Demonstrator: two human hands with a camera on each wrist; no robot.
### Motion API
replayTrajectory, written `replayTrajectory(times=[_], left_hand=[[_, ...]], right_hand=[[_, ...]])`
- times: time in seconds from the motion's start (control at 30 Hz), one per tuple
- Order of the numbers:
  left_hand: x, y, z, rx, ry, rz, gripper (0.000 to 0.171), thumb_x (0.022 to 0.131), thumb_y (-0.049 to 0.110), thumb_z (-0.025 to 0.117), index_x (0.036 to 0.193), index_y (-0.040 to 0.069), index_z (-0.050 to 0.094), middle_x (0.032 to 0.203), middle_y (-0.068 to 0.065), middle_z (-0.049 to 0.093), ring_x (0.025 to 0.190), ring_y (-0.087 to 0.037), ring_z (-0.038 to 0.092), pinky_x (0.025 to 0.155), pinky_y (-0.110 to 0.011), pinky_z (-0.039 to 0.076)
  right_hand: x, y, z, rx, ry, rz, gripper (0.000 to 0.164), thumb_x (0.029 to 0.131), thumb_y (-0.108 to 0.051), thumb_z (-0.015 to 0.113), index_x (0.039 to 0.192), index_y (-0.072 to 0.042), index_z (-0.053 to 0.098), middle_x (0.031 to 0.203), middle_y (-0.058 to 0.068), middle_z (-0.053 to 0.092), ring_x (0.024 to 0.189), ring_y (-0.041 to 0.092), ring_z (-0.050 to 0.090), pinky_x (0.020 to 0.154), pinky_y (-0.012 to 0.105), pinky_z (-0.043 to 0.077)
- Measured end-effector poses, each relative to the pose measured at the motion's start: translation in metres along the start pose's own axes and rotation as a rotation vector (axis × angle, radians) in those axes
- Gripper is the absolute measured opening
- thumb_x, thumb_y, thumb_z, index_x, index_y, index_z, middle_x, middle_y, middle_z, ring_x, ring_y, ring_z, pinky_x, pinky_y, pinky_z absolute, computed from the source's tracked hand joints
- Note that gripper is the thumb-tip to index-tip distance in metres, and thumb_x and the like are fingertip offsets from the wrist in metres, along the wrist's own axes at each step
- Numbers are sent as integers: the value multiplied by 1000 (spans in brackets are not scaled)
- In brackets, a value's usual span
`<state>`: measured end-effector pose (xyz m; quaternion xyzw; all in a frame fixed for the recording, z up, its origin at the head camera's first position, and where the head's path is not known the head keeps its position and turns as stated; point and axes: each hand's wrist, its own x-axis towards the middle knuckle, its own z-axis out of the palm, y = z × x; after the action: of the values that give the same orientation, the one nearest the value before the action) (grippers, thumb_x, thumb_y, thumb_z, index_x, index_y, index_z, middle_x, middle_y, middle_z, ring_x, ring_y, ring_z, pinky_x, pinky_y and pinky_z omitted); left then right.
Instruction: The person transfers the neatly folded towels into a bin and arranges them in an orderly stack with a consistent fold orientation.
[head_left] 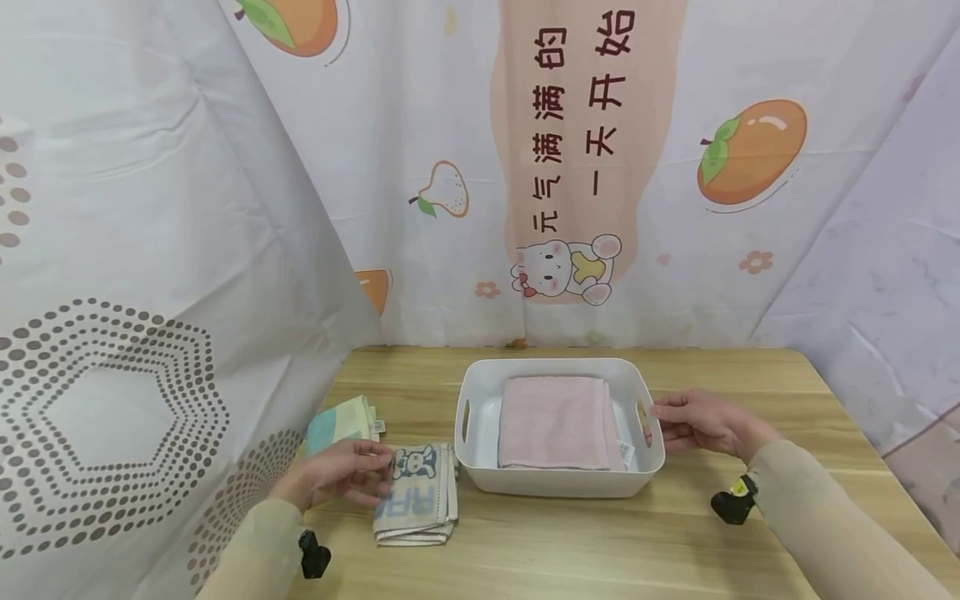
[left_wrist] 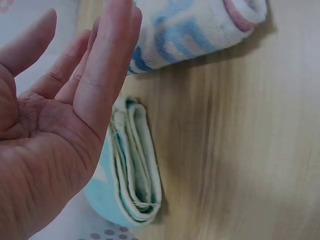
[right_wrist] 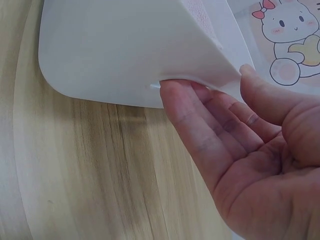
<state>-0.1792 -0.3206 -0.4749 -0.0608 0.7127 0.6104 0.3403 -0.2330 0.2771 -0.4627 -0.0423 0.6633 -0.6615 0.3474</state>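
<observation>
A white plastic basket with cut-out side handles stands on the wooden table. In it lies a folded pink towel. My right hand grips the basket's right handle; in the right wrist view the fingertips go into the slot and the thumb is at the rim. Left of the basket lies a folded white towel with blue bear print and letters. My left hand is beside its left edge, fingers extended and holding nothing. Behind that hand lies a folded teal and yellow towel, partly hidden by it.
The wooden table runs up to a printed curtain at the back. Another curtain hangs along the left side, close to the left arm. Each wrist carries a small black device.
</observation>
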Motion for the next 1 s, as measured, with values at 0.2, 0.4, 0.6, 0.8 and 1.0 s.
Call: replayTrajectory(times=[0.2, 0.4, 0.6, 0.8, 1.0], left_hand=[[4, -7, -2, -3, 21, -18, 46, 103, 22, 63, 136, -7, 52, 108, -16, 67, 92, -27, 73, 84, -47, 61], [9, -12, -1, 23, 59, -33, 43, 102, 22, 65, 132, -6, 56, 107, -16, 67, 88, -25, 72, 80, -45, 62], [12, -15, 2, 47, 110, -53, 43, 100, 21, 68, 132, -6, 56, 106, -16, 64, 86, -25, 70, 78, -44, 63], [12, -22, -2, 56, 146, -65, 43, 102, 19, 65, 135, -7, 54, 104, -18, 64, 86, -26, 68, 79, -45, 63], [10, -28, -5, 42, 156, -96, 44, 102, 18, 63, 137, -6, 53, 105, -16, 66, 88, -25, 69, 80, -45, 62]], right_hand=[[1, -1, 0, 3, -3, 1, 39, 109, -13, 48, 134, 18, 51, 107, 19, 75, 97, 25, 74, 89, 41, 60], [0, -2, 0, -5, -7, 0, 41, 109, -12, 48, 136, 19, 48, 108, 19, 74, 98, 25, 74, 89, 40, 60], [-1, -2, 1, -6, -14, -1, 41, 109, -13, 49, 136, 18, 49, 110, 21, 74, 100, 27, 74, 90, 41, 60], [-1, -2, 1, -4, -17, 1, 40, 109, -13, 49, 135, 17, 50, 110, 21, 74, 101, 27, 74, 90, 41, 60], [-2, -3, 1, -25, -6, 8, 41, 109, -13, 49, 135, 18, 50, 109, 20, 74, 99, 26, 74, 89, 40, 60]])
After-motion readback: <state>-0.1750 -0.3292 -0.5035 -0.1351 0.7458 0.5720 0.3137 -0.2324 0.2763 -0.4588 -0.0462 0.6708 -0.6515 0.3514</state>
